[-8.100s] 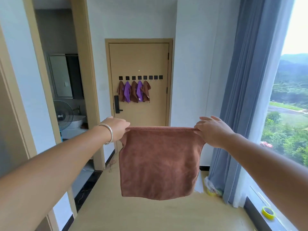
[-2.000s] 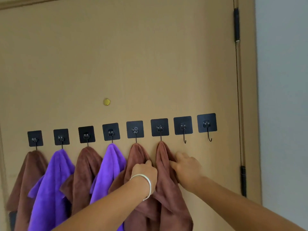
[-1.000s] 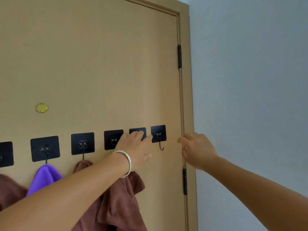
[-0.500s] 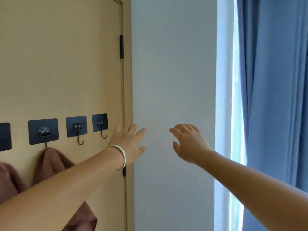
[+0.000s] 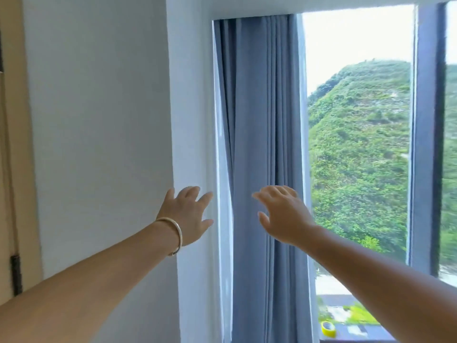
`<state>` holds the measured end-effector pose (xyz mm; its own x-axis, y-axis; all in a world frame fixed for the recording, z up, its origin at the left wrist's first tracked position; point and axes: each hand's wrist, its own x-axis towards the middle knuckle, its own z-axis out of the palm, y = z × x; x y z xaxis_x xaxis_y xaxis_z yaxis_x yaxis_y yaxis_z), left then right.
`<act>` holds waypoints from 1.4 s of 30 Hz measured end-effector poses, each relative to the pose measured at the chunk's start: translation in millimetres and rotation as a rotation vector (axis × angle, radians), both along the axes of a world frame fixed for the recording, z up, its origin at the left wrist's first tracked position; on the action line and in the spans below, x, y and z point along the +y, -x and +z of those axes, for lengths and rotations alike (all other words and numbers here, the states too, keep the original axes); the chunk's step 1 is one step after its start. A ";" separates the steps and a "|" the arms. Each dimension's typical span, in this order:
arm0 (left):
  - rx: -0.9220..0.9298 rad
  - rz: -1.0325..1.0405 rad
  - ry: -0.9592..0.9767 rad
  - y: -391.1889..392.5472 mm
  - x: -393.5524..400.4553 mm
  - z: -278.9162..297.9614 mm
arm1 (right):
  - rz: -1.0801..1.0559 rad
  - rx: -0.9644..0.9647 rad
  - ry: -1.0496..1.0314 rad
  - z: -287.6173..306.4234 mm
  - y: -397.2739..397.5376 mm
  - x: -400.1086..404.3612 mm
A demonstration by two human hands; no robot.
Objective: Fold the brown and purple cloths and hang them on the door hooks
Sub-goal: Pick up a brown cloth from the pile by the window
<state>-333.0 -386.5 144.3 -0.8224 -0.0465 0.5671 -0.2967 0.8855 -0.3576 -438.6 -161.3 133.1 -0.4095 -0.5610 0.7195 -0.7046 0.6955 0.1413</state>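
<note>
Head view: both your hands up in the air, nothing in them.
Your left hand (image 5: 186, 215), bangle (image 5: 173, 235) on the wrist, and right hand (image 5: 284, 216) have fingers spread loose before the blue curtain (image 5: 262, 107) and window (image 5: 358, 144). Cloths and hooks are out of frame; only the door edge (image 5: 10, 144) shows far left.

Only a strip of the door frame (image 5: 14, 144) shows at the left edge; the hillside (image 5: 358, 144) is blurred.
</note>
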 end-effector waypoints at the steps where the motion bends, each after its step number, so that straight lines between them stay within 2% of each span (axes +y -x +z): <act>1: -0.008 -0.032 -0.011 11.3 20.4 0.1 | -0.030 -0.003 0.002 -0.8 3.7 22.9; 11: -0.087 -0.333 -0.025 90.8 229.8 -15.3 | -0.324 -0.046 0.049 -26.7 23.9 233.9; 22: -0.198 -0.634 0.023 124.3 436.0 -49.3 | -0.615 -0.197 0.054 -82.0 -0.3 439.2; 30: -0.185 -0.856 0.019 128.7 572.5 -67.0 | -0.809 -0.215 0.079 -99.6 -54.4 569.6; 42: -0.221 -1.228 0.049 99.1 783.8 -104.2 | -1.277 -0.264 0.101 -121.9 -183.8 741.4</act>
<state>-432.1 397.4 40.1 -0.3845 0.8363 0.3909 0.7867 0.5183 -0.3352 -254.9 580.1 11.2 -0.7438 0.3773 0.5517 0.4576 0.8891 0.0088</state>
